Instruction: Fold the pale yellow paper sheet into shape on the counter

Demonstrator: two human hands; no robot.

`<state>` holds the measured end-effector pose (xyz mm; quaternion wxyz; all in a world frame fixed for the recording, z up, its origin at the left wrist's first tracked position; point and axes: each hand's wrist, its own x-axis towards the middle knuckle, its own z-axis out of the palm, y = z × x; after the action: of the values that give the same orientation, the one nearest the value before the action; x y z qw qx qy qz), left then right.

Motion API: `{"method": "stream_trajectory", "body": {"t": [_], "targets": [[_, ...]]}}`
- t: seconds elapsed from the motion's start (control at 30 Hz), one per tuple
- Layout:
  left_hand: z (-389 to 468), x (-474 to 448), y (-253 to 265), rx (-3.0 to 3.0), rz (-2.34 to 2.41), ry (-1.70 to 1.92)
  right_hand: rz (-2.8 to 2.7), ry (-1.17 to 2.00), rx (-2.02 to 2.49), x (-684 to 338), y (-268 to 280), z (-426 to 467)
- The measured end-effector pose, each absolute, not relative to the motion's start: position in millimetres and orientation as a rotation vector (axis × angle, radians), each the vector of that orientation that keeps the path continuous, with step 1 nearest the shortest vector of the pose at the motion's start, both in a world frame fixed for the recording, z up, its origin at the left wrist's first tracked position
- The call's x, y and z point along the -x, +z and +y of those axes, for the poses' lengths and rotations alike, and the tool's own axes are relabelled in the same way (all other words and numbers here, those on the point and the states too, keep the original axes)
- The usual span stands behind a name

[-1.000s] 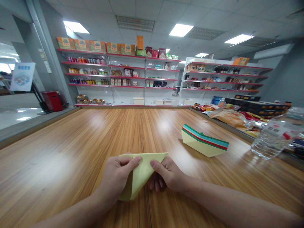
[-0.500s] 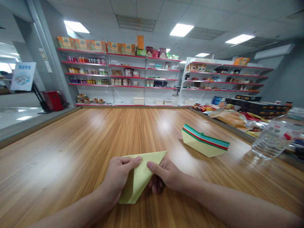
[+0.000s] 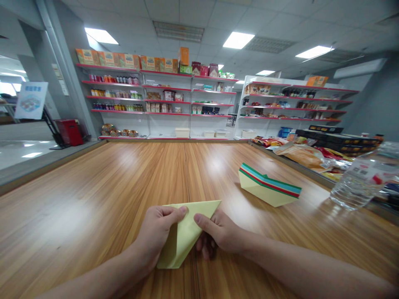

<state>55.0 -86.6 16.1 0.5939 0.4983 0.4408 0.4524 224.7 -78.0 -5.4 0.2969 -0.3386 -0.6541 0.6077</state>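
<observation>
Between my hands is a folded sheet of pale yellow paper [image 3: 187, 232], held just above the table, with a pointed corner at its upper right. My left hand [image 3: 156, 230] pinches its left side, thumb on the near face and fingers hidden behind. On the right edge, my right hand [image 3: 220, 232] grips it with the thumb in front; some fingers curl below and behind the paper. A folded paper boat [image 3: 268, 189], yellow with green, blue and red stripes along the top, stands on the table beyond my right hand.
The wood-grain table [image 3: 131, 182] has a raised edge. A clear plastic bottle [image 3: 355, 182] stands at the right, near packaged snacks [image 3: 302, 155] and black boxes [image 3: 336, 139]. Shelves of goods [image 3: 168, 101] line the back. A red bin [image 3: 69, 132] is at the far left.
Both hands and the folded paper have shifted very slightly to the right and down in view. The grip looks the same, and the paper boat stays put.
</observation>
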Motion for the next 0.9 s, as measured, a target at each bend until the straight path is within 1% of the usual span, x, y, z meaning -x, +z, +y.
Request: {"method": "stream_trajectory", "body": {"t": [0.3,0.43,0.9], "targets": [[-99,-50,29,-1.689,1.036,1.215,-1.857,1.552,0.863,-224,-10,-81],[-101,-50,30,-1.712,1.041,1.208,-1.902,1.511,0.867,-224,-10,-82],[-94,-49,26,-1.679,1.066,1.167,-1.867,1.583,0.941,-224,-9,-83]]}}
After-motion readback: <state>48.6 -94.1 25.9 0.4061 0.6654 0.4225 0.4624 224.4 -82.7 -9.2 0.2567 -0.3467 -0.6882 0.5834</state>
